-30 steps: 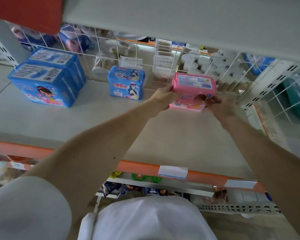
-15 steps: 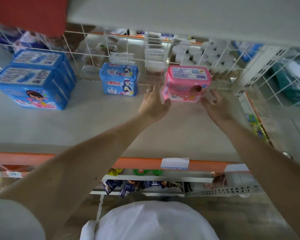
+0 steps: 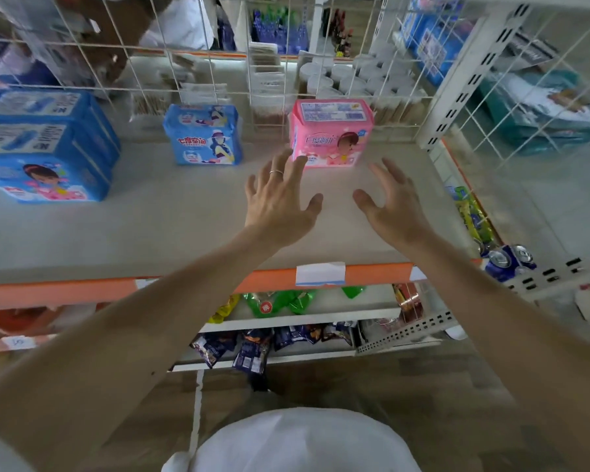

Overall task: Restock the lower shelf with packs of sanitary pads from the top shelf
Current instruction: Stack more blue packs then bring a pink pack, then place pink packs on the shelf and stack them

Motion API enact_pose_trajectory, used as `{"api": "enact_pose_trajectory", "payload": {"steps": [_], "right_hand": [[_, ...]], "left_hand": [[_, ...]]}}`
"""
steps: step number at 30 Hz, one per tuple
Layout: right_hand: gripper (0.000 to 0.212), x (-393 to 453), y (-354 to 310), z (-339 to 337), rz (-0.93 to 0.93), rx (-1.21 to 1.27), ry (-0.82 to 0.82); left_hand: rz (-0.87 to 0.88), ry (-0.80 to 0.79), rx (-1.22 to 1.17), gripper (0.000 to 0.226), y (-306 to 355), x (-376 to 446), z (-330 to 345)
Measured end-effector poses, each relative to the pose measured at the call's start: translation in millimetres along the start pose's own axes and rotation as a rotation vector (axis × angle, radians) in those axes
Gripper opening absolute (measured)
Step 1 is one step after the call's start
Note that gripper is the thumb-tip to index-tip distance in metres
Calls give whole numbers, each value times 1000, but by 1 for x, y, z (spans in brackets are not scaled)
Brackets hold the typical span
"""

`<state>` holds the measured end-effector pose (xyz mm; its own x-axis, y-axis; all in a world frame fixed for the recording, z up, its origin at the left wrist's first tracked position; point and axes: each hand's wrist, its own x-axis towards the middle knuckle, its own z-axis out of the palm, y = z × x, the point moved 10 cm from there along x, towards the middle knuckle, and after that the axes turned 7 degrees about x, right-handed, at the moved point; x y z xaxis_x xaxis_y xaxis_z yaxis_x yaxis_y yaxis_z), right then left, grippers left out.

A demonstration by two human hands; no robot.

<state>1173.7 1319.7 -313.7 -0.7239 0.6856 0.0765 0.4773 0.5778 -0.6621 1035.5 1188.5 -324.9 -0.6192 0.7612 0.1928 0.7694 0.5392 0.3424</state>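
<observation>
Your left hand [image 3: 276,202] hovers over the shelf [image 3: 171,219] with fingers spread and holding nothing — a ring shows on one finger, and the fingertips lie just at the lower left corner of the pink pack [image 3: 331,134]; you cannot tell from this angle whether they touch it. Your right hand [image 3: 392,202] is spread too, empty, a little apart from the pack and below its right side. The pink pack stands upright at the back of the shelf, close against the wire grid [image 3: 218,73]. To its left, well apart, stands a small blue pack [image 3: 203,134], and farther left a stack of larger blue packs [image 3: 45,144]. Snack bags [image 3: 280,301] sit on the shelves below the orange shelf edge [image 3: 82,291].
</observation>
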Motion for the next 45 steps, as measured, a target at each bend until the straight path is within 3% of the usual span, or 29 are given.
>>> {"api": "enact_pose_trajectory", "payload": {"steps": [10,14,21,25,30,35,41,45], "right_hand": [[77,-83,-6,-29,-159,18,-75],[72,-111,-10,-42,-251,-39,-96],[79,-164,-42,-40,-372,33,-171],[83,-179,-64,-67,-423,113,-75],[79,-197,-84,-96,-488,103,-47],[78,-198,-109,-139,-604,94,166],[68,-221,-145,-204,-743,164,409],[67,-229,-159,-236,-732,165,465]], "left_hand": [[-12,74,120,71,52,-81,-40],[-3,139,160,71,76,-126,-62],[-51,191,189,68,87,-202,-101],[-83,228,161,67,93,-224,-126],[40,320,160,65,123,-228,-148],[130,346,133,65,147,-218,-179],[248,560,20,61,179,-215,-243],[281,623,-15,59,199,-216,-267]]}}
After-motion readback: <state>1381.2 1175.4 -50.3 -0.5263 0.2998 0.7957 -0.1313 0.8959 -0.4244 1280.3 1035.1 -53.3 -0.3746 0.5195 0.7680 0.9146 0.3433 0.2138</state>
